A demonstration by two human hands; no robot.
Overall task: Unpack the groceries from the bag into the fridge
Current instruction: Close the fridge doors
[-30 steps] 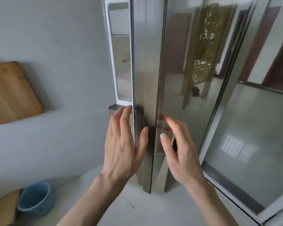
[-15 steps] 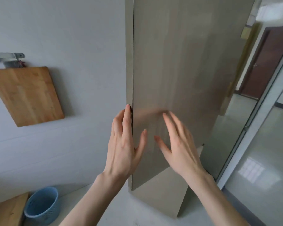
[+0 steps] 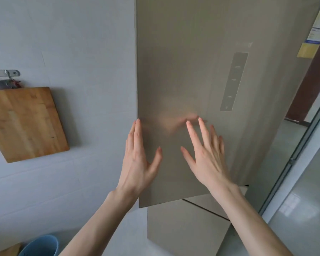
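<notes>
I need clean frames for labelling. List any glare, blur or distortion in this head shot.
Head view: hands' reflection smears across the glossy fridge door; left hand and right hand sharp; wide-angle lens tilts the door and cutting board; soft daylight, no harsh glare.

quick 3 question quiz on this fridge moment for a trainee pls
1. True or false: the left hand grips a grocery bag.
2. What hangs on the grey wall? A) brown wooden cutting board B) frying pan C) towel
3. Fill in: both hands are held, fingers straight, at the tall beige fridge ____.

Key: 1 false, its fingers are straight and hold nothing; the right hand likewise. 2 A. 3 door.
</notes>
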